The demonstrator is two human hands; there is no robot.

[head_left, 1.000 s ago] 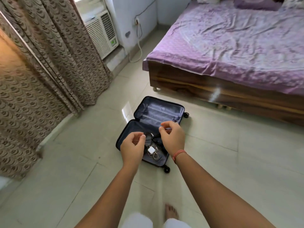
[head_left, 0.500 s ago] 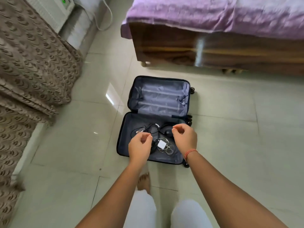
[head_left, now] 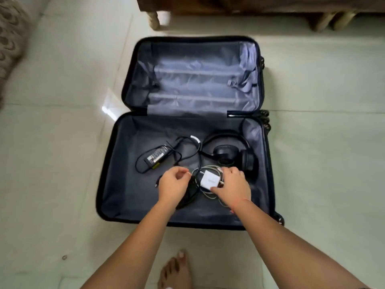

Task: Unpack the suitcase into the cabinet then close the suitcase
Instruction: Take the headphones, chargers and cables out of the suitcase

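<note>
A dark suitcase [head_left: 108,163] lies open on the tiled floor, and its far half [head_left: 198,80] holds nothing but grey lining. In the near half lie a black power adapter [head_left: 157,158] with its cable, black headphones [head_left: 235,155], and a white charger [head_left: 208,180] on a coil of white cable [head_left: 208,196]. My right hand [head_left: 234,185] curls fingers and thumb round the white charger. My left hand [head_left: 174,185] hovers just left of it over a black cable [head_left: 191,192], fingers loosely curled and holding nothing.
A wooden bed frame with a leg [head_left: 155,19] stands right behind the suitcase. A patterned curtain [head_left: 10,38] hangs at the far left. My bare foot [head_left: 177,270] is on the floor in front of the suitcase.
I have come close and bent down over the suitcase. Both hands dropped from mid-air into the near half, and my right hand has closed on the white charger.
</note>
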